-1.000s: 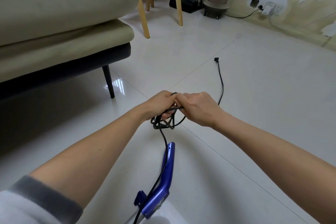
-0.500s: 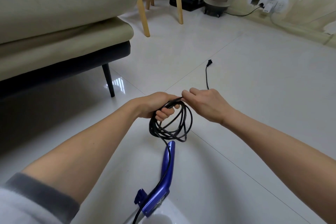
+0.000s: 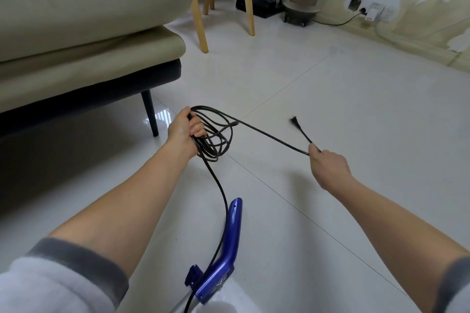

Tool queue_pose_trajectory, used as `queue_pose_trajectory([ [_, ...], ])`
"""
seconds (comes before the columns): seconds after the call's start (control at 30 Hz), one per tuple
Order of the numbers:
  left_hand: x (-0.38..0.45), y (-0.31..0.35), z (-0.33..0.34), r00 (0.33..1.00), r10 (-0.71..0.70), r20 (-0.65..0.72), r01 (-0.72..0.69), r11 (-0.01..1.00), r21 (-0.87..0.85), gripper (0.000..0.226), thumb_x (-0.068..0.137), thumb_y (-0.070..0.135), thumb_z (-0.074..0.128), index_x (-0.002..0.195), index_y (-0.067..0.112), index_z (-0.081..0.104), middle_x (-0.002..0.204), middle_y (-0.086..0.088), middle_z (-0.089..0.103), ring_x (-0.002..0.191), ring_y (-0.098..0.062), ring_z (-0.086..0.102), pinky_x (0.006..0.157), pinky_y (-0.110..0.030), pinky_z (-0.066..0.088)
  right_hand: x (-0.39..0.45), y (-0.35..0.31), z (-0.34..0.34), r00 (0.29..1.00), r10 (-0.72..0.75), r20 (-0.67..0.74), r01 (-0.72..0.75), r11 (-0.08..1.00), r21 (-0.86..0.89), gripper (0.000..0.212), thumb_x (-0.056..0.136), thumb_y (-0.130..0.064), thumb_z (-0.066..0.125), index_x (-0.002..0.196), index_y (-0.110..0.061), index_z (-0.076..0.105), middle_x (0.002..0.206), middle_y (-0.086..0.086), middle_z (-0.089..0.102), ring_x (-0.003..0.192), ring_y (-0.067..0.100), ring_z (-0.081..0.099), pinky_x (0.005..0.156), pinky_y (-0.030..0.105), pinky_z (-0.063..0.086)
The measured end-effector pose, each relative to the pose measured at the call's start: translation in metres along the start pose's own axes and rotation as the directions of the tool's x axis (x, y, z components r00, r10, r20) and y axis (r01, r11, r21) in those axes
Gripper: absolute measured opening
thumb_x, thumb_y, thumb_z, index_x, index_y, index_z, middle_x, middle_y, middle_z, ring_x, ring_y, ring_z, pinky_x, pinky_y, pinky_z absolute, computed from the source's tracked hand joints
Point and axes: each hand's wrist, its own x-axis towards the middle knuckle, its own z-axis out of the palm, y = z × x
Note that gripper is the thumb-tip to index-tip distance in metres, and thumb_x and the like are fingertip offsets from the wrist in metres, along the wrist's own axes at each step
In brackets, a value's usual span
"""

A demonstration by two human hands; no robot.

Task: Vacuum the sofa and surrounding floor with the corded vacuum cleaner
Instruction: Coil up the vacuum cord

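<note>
Presently the left hand (image 3: pixel 185 129) is gripping the coiled power cord (image 3: pixel 216 140), fingers curled round the loops to keep them from tangling. The right hand (image 3: pixel 328 168) is pinching the free end taut, likely freeing length toward the wall socket (image 3: pixel 376 11); the plug (image 3: pixel 294 120) is blurred. The blue vacuum handle (image 3: pixel 223 256) is resting on the floor (image 3: pixel 330 99) beside the sofa (image 3: pixel 84 20).

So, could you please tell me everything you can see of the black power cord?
The power cord is thin, black and looks rubbery. Several loose loops hang from the left hand, which grips them. One strand runs taut to the right hand, which pinches it near the blurred plug. Another strand drops along the blue vacuum handle and passes out of view at the frame's bottom.
</note>
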Motion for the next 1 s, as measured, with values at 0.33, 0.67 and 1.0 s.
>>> queue_pose_trajectory([
  [0.33,0.000,-0.016,0.006,0.998,0.060,-0.025,-0.038,0.858,0.512,0.033,0.100,0.023,0.043,0.068,0.017,0.037,0.040,0.005,0.030,0.032,-0.009,0.025,0.034,-0.016,0.023,-0.016,-0.058,-0.031,0.729,-0.658,-0.191,0.661,0.748,-0.054,0.027,0.090,0.006,0.034,0.111,-0.005,0.045,0.108,0.013,0.044,0.083,0.031,0.050,0.055,0.039,0.033],
  [0.67,-0.038,-0.046,0.010,0.943,-0.064,0.325,-0.291,0.308,0.906,0.044,0.103,0.033,0.038,0.069,0.008,0.052,0.048,-0.004,0.060,0.038,-0.015,0.052,0.046,-0.022,0.045,-0.011,-0.074,-0.064,0.420,-0.587,-0.692,0.772,0.632,-0.067,0.025,0.090,-0.037,0.040,0.085,-0.013,0.034,0.057,0.007,0.050,0.029,0.029,0.041,0.033,0.024,0.021],
  [1.0,-0.046,-0.045,0.007,0.854,-0.386,0.348,-0.233,0.315,0.920,0.036,0.102,0.036,0.040,0.087,0.005,0.050,0.040,-0.003,0.038,0.036,-0.015,0.027,0.041,-0.022,0.027,-0.005,-0.038,-0.053,0.552,-0.523,-0.649,0.733,0.676,0.078,0.024,0.097,-0.038,0.029,0.091,-0.016,0.034,0.078,0.008,0.050,0.049,0.031,0.050,0.041,0.028,0.026],
])
